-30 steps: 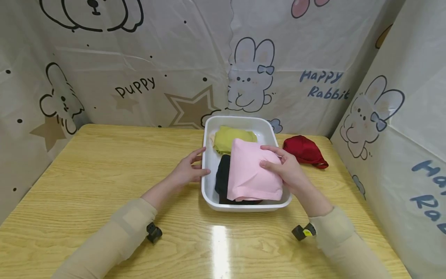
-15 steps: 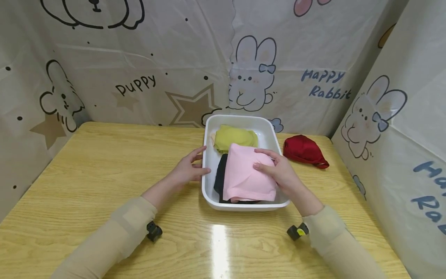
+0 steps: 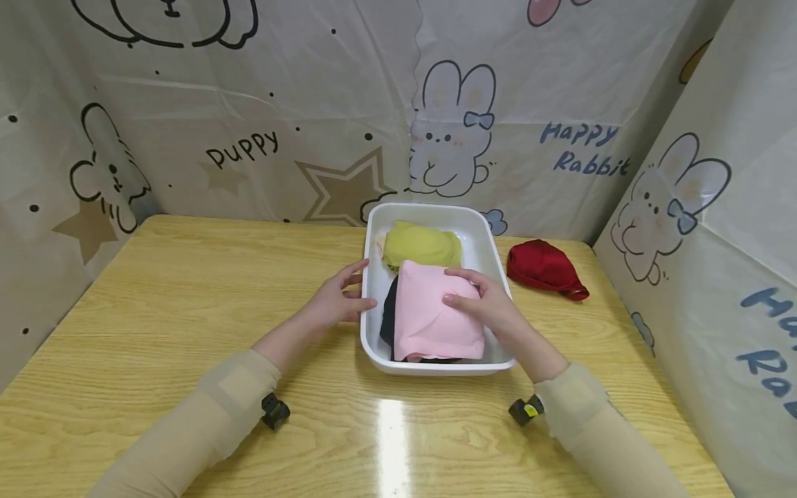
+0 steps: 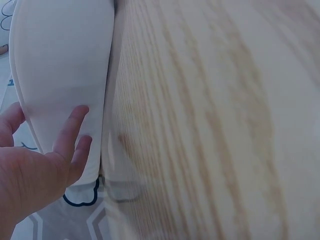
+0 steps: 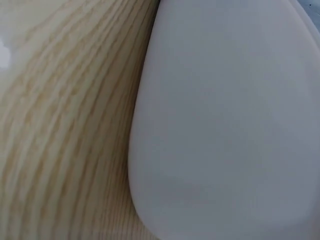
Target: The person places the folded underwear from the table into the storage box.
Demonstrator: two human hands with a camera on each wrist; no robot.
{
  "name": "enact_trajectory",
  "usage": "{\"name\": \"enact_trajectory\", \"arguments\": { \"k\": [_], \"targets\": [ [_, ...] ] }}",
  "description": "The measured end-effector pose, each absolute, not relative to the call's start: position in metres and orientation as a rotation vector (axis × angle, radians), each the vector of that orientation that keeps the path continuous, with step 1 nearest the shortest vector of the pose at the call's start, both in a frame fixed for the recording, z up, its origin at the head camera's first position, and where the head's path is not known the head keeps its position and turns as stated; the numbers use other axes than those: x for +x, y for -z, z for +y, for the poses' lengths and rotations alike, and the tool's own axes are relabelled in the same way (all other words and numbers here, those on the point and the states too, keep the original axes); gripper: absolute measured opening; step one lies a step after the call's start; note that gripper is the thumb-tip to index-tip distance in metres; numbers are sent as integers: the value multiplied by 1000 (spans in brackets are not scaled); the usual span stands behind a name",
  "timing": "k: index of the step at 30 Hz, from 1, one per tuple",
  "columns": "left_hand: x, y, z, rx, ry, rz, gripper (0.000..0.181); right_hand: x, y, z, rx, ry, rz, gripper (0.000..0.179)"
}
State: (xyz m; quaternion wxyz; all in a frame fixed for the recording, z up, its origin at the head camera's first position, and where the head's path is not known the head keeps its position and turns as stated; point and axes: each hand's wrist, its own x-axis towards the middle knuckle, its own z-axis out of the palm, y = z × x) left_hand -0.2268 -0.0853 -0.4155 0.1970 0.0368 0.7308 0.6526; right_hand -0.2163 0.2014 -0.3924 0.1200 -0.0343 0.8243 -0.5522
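Note:
A white plastic tub (image 3: 371,339) stands on the table. My left hand (image 3: 336,301) holds its left side; in the left wrist view the fingers (image 4: 67,132) lie against the outer wall, with the thumb over the rim. Inside the tub's near half, my right hand (image 3: 492,308) grips a folded pink cloth (image 3: 429,318) by its right side; its thumb and a finger show on top, the rest is hidden. Under the pink cloth lies a black cloth (image 3: 389,315), mostly covered. A folded yellow-green cloth (image 3: 420,245) lies in the far half.
To the right of the tub, a dark red, shiny bundled cloth (image 3: 544,268) lies on the wooden table (image 3: 249,277). Behind and at both sides hang white sheets (image 3: 336,83) with cartoon prints. The right wrist view shows only the tub's outer wall (image 5: 225,120) and table.
My right hand has moved left with the pink cloth, which now covers more of the black cloth and sits lower in the tub. My left hand has stayed at the tub's left side.

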Motion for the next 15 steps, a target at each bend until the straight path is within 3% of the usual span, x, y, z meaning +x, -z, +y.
{"name": "enact_trajectory", "arguments": {
  "k": [15],
  "targets": [
    [-226,415,-85,123,-1836,2030,82,-219,394,203,-200,1350,2589,60]
  ]
}}
